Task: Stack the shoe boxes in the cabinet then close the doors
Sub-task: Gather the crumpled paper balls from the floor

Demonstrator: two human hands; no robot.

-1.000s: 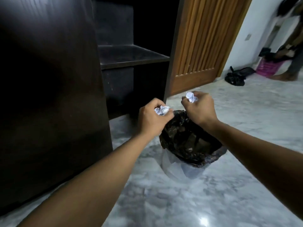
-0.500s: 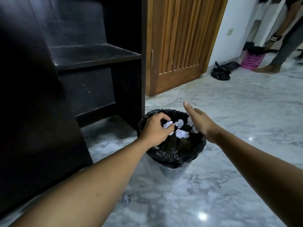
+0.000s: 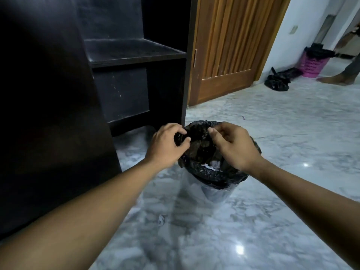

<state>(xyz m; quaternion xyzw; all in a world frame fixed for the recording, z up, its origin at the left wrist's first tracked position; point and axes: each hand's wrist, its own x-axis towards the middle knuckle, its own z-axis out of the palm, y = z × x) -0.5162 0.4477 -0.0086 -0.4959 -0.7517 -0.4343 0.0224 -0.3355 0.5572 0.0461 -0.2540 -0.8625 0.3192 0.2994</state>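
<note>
We hold both hands over a small bin [image 3: 218, 193] lined with a black bag [image 3: 212, 172], which stands on the marble floor [image 3: 272, 211] just in front of the dark cabinet [image 3: 136, 75]. Our left hand [image 3: 165, 145] curls its fingers at the near-left part of the bag's rim, thumb and fingertips drawn together; whether it actually pinches the plastic we cannot tell, as the hand is blurred. Our right hand [image 3: 233, 145] hangs above the bin's mouth with fingers loosely bent and nothing visible in them. White crumpled paper [image 3: 213, 165] lies inside the bag, and one small scrap [image 3: 161, 219] sits on the floor near our left forearm. The cabinet stands open, its shelf [image 3: 134, 52] bare and dusty, with no shoe boxes in view anywhere. Beside the cabinet is a wooden slatted door [image 3: 229, 45]. Farther off by the wall lie a black bag heap [image 3: 276, 82] and a pink basket [image 3: 311, 65], with another person's bare foot [image 3: 339, 79] near them.
</note>
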